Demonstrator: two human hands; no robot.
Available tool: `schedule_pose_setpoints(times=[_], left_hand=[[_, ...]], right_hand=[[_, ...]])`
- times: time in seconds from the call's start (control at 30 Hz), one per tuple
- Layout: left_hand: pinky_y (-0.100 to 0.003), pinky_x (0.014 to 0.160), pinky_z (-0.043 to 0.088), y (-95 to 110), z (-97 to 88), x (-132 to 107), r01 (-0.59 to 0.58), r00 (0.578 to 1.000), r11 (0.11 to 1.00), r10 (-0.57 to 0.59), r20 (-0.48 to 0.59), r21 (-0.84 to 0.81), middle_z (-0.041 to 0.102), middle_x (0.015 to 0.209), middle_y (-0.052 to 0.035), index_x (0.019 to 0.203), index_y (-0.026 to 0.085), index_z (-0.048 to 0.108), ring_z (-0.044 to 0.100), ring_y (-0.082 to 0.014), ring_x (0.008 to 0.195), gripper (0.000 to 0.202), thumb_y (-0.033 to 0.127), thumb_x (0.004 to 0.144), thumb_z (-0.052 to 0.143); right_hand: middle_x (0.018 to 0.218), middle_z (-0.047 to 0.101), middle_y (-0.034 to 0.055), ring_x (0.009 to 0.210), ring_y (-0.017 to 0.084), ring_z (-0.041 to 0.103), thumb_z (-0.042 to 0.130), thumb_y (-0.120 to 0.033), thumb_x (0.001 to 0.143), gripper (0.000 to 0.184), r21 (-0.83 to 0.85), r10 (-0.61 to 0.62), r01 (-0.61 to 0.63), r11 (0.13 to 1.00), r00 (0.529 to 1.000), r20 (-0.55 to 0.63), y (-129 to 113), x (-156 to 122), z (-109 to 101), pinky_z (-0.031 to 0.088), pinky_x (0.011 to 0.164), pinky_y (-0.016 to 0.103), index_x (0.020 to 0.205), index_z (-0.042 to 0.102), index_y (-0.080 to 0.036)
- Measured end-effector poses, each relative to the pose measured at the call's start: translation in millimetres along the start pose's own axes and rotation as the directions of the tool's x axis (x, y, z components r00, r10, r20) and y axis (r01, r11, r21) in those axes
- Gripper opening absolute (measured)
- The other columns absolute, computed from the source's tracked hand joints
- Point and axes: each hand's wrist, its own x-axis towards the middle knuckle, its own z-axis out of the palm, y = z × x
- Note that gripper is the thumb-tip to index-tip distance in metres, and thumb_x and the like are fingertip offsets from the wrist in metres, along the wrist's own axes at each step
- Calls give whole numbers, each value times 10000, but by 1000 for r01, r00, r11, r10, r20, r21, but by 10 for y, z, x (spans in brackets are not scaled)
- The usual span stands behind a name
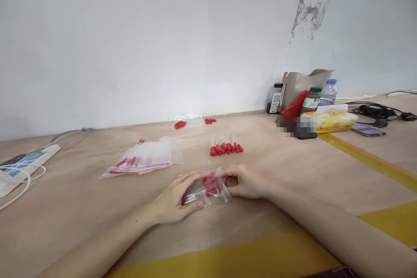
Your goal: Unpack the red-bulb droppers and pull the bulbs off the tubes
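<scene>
My left hand [176, 200] and my right hand [244, 181] both grip a small clear zip bag [208, 189] that holds several red-capped droppers, low over the wooden table [81, 208]. The left fingers curl round the bag's closed end; the right fingers pinch its mouth. Just beyond lies a loose row of red-capped droppers [226, 145]. To the left sits a stack of empty clear zip bags [143, 160].
Two filled small bags [185, 124] lie near the wall. A power strip with white cables [22, 165] is at the left edge. Bottles, a paper bag, a tissue pack [332, 120], a phone and black cables crowd the back right. Yellow tape stripes cross the table.
</scene>
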Motion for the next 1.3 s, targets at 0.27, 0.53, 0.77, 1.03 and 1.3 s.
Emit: schedule_pose_setpoints(times=[0.27, 0.53, 0.77, 1.03, 1.3], left_hand=[[-394, 1029, 292, -20, 134, -71, 77, 997, 997, -77, 19, -5, 355, 1362, -37, 1315, 268, 295, 319, -207, 1247, 510, 403, 841, 427], [-409, 1028, 288, -26, 110, -83, 67, 997, 997, -68, 40, 35, 318, 1386, -46, 1335, 261, 263, 290, -217, 1264, 525, 402, 851, 410], [-394, 1033, 283, 5, 54, -99, 83, 993, 994, -89, 78, 72, 293, 1399, -37, 1344, 272, 242, 280, -203, 1271, 530, 422, 857, 389], [-391, 1047, 251, 5, 28, -125, 128, 983, 989, -136, 120, 76, 256, 1415, -32, 1351, 270, 223, 229, -197, 1292, 536, 449, 863, 352], [-407, 1045, 250, 10, 8, -132, 119, 985, 991, -126, 120, 60, 252, 1417, -31, 1351, 282, 220, 231, -199, 1292, 527, 443, 867, 348]], right_hand=[[774, 626, -15, 731, 131, 545, 717, -287, 577, 218, -217, -31, 1, 976, 990, -138, -33, 57, 125, 414, 664, 230, 727, 598, -183], [726, 609, -11, 665, 109, 545, 641, -245, 642, 125, -34, -27, 24, 999, 996, -89, 8, 67, 129, 430, 609, 215, 720, 590, -162], [636, 567, -21, 569, 78, 511, 661, -246, 608, 169, 84, 78, -74, 994, 996, -42, 125, -47, -130, 421, 521, 190, 676, 547, -141], [762, 628, 18, 627, 87, 576, 726, -263, 572, 278, 357, 142, -153, 922, 988, 58, 125, -52, -214, 457, 587, 218, 729, 540, -129], [680, 661, 21, 614, 118, 610, 740, -275, 559, 247, 520, 403, -270, 811, 901, -161, 154, -74, -973, 468, 575, 236, 694, 576, -149]])
